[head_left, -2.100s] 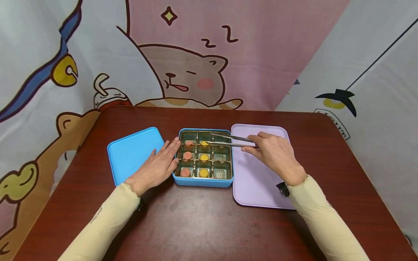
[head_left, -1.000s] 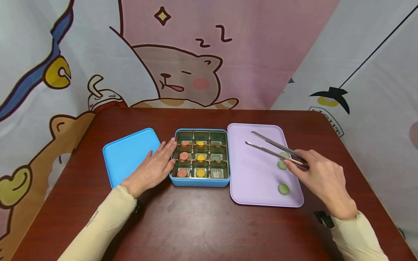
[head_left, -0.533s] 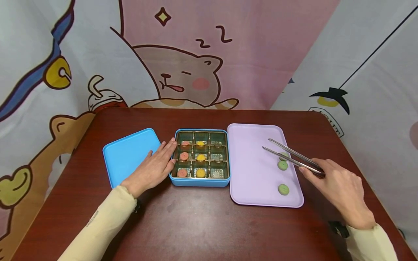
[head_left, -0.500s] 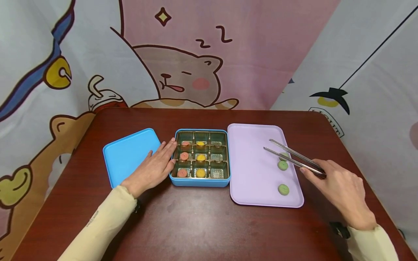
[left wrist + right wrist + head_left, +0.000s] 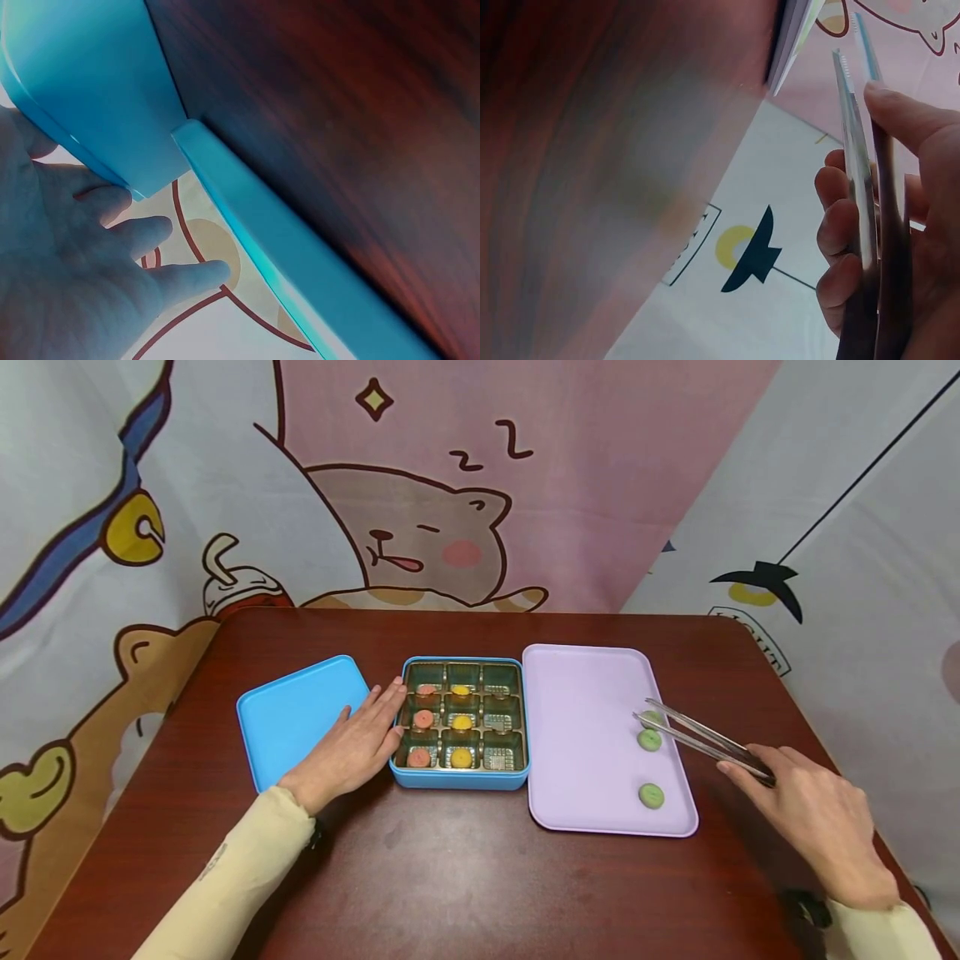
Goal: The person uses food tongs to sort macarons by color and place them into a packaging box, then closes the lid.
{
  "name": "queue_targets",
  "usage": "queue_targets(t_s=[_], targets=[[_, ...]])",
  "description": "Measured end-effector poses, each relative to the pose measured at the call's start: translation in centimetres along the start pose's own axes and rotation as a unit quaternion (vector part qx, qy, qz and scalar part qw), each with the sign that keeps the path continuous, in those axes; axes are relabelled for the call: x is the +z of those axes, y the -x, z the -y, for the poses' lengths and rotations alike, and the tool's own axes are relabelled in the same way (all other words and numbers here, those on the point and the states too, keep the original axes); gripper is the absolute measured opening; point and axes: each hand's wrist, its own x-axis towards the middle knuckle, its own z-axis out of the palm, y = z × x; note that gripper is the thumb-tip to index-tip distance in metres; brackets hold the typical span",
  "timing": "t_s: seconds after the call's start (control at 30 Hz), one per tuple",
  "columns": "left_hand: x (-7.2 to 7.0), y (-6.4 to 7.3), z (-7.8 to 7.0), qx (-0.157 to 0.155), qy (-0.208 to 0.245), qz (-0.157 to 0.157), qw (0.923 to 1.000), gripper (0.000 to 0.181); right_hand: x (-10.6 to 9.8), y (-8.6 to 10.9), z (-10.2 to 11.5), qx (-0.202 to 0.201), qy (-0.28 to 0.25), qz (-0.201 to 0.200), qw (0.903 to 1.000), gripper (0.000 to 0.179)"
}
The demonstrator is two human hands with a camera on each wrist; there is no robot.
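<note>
Fingers (image 5: 750, 762) round tongs (image 5: 697, 739), R hand (image 5: 817, 818).

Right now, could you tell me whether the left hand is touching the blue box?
Touching: the head view shows the left hand lying flat, fingertips against the left wall of the blue box.

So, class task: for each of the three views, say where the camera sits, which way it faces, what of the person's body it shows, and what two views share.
Head: worn on the head, looks forward and down at the table; shows both forearms, left hand against the blue box, right hand holding tongs.
Left wrist: by the left hand, looks along its fingers at the box wall.
Right wrist: by the right hand, looks along the tongs; fingers curled round them.
Shared: head and right wrist both show the tongs.
</note>
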Motion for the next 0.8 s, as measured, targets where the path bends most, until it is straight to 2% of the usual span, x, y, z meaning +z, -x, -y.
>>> queue_targets(t_s=[0.43,0.8], targets=[[-0.11,-0.04,-0.11,-0.005,0.0,0.005,1.0,0.064,-0.25,0.37,-1.12,0.018,0.033,0.038,0.9986,0.059],[0.02,0.0,-0.08,-0.006,0.0,0.0,1.0,0.064,-0.41,0.03,-0.94,0.012,0.049,0.046,0.9977,0.057]])
